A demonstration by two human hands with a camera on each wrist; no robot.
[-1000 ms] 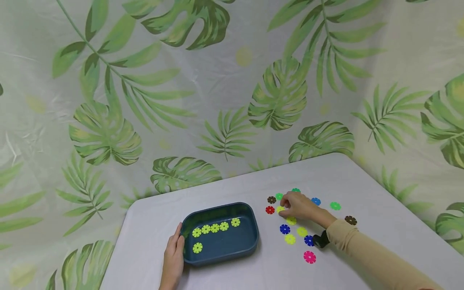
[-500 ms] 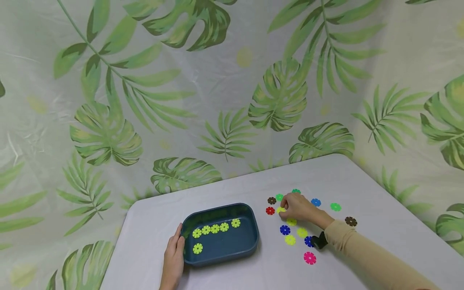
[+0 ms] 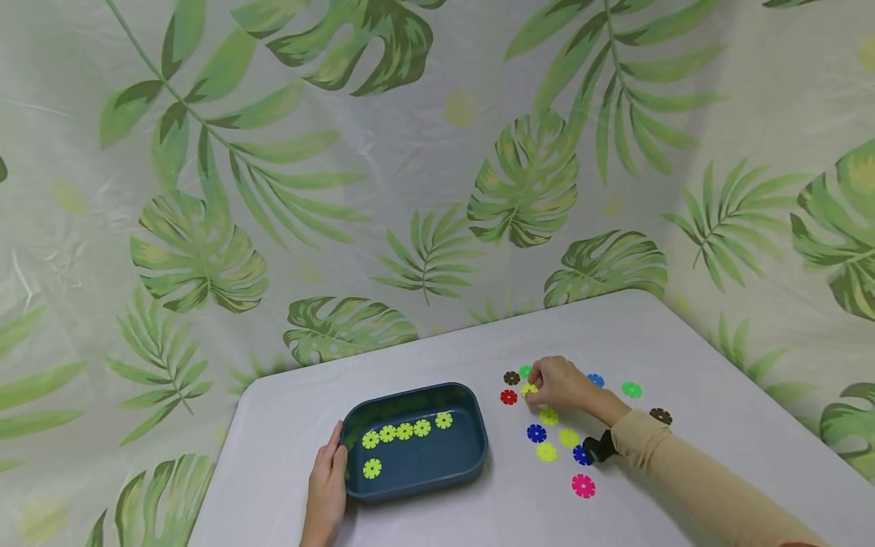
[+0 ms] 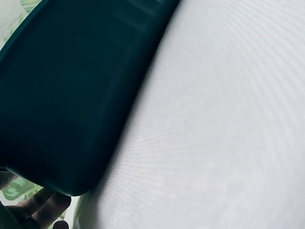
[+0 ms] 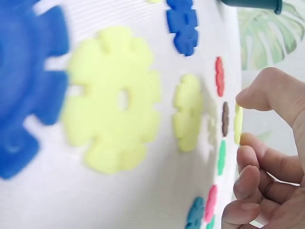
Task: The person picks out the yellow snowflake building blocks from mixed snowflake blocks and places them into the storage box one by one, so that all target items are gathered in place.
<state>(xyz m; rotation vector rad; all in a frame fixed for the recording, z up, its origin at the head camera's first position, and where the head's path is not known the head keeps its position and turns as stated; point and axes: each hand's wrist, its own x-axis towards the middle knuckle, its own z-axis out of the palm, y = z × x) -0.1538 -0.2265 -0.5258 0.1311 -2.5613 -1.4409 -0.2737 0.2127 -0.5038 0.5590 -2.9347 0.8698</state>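
Disc (image 5: 238,123), yellow, slotted rim, one piece. Location: right hand (image 3: 562,386), thumb and forefinger pinched on its opposite edges, apparently just clear of the white tabletop (image 3: 263,456). Handling, by judgement: thin plastic, very light, stiff with slight flex, smooth, hardly fragile; best held by opposite edges of the rim, where the slots should give purchase. Orientation: round, hence no long axis and no pointing end; edge-on in the right wrist view, its profile running twelve to six. Neighbours, clock positions from the head view: brown disc (image 3: 511,377) at ten, green disc (image 3: 525,371) at twelve, red disc (image 3: 509,397) at eight, loose yellow disc (image 3: 549,417) at five, dark blue disc (image 3: 536,433) near six. Farther out, at eight: rectangular tray (image 3: 420,465), dark blue-green, rounded corners, long axis from just below nine to just above three; contents, six yellow-green discs (image 3: 405,431), lying flat. Left hand (image 3: 328,486): at the tray's nine-o'clock short wall, fingers nearly straight, touching. Outlying, at five: pink disc (image 3: 583,486).
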